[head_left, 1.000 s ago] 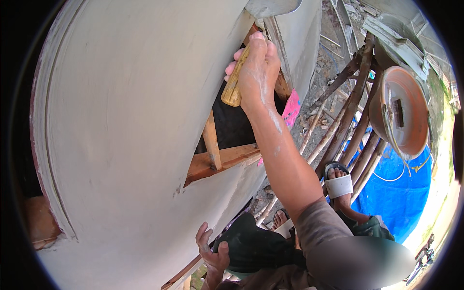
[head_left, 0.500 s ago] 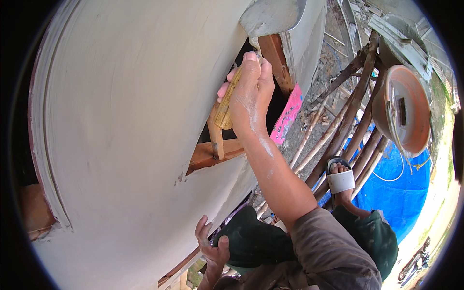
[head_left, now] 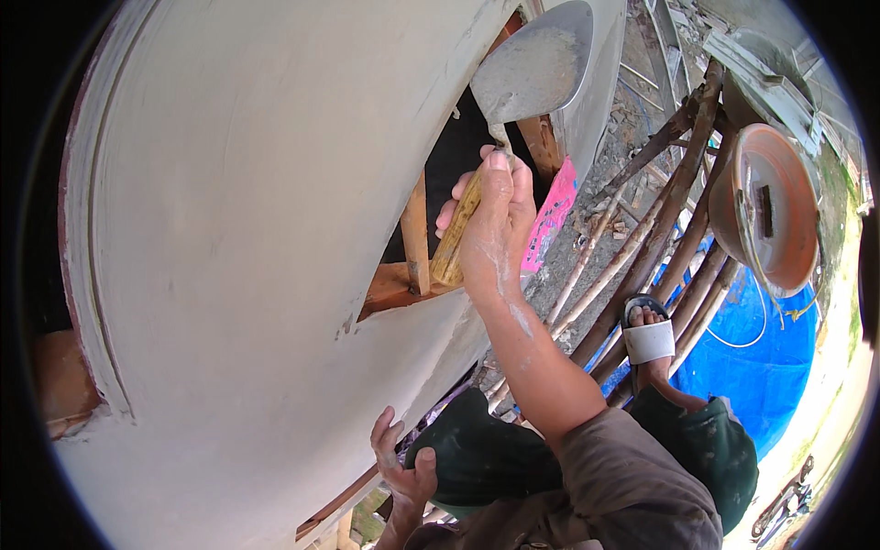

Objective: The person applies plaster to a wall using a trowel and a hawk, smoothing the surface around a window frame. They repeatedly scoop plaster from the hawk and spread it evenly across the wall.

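Gripped in my right hand [head_left: 496, 225], the trowel [head_left: 532, 71] has come nearer, blade overlapping the gap [head_left: 456, 160]; my left hand [head_left: 406, 480] is half-open, empty.

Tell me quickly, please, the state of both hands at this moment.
Left hand: open, nothing visible in it.
Right hand: closed, holding a trowel by its yellowish handle.

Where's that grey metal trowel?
In the head view, above and right of centre, the trowel is in the right hand, over a dark opening in the pale wall.
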Available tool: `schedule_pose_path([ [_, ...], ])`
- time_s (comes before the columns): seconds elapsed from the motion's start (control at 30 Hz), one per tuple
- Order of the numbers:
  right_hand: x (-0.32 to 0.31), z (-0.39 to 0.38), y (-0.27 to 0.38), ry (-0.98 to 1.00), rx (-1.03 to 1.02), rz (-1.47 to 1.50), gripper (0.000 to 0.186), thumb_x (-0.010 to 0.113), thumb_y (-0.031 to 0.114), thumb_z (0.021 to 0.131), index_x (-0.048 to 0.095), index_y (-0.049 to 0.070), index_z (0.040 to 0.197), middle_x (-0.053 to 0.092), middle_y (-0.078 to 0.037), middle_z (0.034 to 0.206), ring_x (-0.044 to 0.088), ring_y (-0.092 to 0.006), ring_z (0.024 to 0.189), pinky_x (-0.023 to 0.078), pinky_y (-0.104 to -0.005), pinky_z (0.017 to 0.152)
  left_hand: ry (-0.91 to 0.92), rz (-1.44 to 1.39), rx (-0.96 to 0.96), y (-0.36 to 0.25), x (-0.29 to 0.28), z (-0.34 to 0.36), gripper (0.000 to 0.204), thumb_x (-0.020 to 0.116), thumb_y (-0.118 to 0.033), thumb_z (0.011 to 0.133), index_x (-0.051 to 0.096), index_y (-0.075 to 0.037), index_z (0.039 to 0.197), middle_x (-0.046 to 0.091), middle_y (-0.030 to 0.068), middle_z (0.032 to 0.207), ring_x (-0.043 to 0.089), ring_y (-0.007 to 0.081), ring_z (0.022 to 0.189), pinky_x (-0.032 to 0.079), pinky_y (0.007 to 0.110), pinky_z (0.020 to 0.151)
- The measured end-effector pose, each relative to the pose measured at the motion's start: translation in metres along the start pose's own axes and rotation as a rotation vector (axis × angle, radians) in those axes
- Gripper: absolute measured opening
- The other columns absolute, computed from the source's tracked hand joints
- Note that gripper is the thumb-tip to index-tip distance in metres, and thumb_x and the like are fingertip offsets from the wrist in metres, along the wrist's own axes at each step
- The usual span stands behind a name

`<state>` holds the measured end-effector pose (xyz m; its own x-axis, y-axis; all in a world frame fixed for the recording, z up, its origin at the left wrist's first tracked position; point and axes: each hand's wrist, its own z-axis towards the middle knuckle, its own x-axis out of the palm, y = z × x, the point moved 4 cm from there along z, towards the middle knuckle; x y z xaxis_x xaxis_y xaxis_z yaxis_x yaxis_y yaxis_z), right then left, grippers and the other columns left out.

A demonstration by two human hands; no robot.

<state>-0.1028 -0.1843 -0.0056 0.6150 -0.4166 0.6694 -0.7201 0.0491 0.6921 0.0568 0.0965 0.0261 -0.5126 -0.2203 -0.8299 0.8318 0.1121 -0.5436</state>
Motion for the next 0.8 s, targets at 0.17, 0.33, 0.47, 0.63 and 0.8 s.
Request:
schedule_pose_path([
  [0.17, 0.010, 0.040, 0.023, -0.003, -0.080, -0.003, 0.035, 0.045, 0.040, 0.101, 0.046, 0.005, 0.106, 0.052, -0.006, 0.075, 0.054, -0.0129, 0.050, 0.046, -0.0272, 0.045, -0.012, -0.005, 0.008, 0.000, -0.002, -0.002, 0.061, 0.062, -0.048, 0.091, 0.051, 0.003, 0.120, 0.050, 0.0271, 0.131, 0.049, 0.0406, 0.121, 0.039, 0.049, 0.103],
  [0.33, 0.022, 0.063, 0.030, 0.009, -0.102, 0.022, 0.033, 0.046, 0.039, 0.100, 0.044, 0.006, 0.104, 0.052, -0.007, 0.076, 0.055, -0.0142, 0.051, 0.047, -0.0289, 0.045, -0.007, -0.006, 0.009, 0.001, -0.002, -0.002, 0.060, 0.062, -0.048, 0.091, 0.051, 0.003, 0.120, 0.050, 0.0270, 0.132, 0.049, 0.0405, 0.122, 0.039, 0.049, 0.103],
  [0.47, 0.025, 0.069, 0.030, 0.024, -0.087, 0.014, 0.033, 0.045, 0.037, 0.099, 0.044, 0.005, 0.106, 0.052, -0.007, 0.076, 0.055, -0.0148, 0.051, 0.047, -0.0304, 0.045, -0.008, -0.001, -0.004, 0.003, -0.003, -0.002, 0.061, 0.062, -0.050, 0.091, 0.051, 0.003, 0.120, 0.049, 0.0267, 0.132, 0.049, 0.0403, 0.122, 0.038, 0.049, 0.103],
  [0.63, 0.028, 0.066, 0.030, 0.020, -0.043, 0.019, 0.034, 0.044, 0.037, 0.099, 0.044, 0.003, 0.106, 0.052, -0.007, 0.076, 0.054, -0.0151, 0.050, 0.047, -0.0311, 0.045, -0.004, -0.009, -0.013, 0.004, -0.004, -0.002, 0.061, 0.062, -0.050, 0.091, 0.050, 0.003, 0.120, 0.049, 0.0267, 0.133, 0.049, 0.0403, 0.122, 0.039, 0.049, 0.103],
  [0.8, 0.031, 0.048, 0.023, 0.011, -0.019, 0.016, 0.034, 0.044, 0.037, 0.099, 0.043, 0.003, 0.106, 0.051, -0.007, 0.076, 0.054, -0.0147, 0.050, 0.047, -0.0314, 0.046, -0.007, -0.014, -0.004, 0.008, -0.004, -0.001, 0.059, 0.062, -0.047, 0.091, 0.050, 0.003, 0.120, 0.049, 0.0270, 0.132, 0.049, 0.0403, 0.122, 0.039, 0.049, 0.102],
])
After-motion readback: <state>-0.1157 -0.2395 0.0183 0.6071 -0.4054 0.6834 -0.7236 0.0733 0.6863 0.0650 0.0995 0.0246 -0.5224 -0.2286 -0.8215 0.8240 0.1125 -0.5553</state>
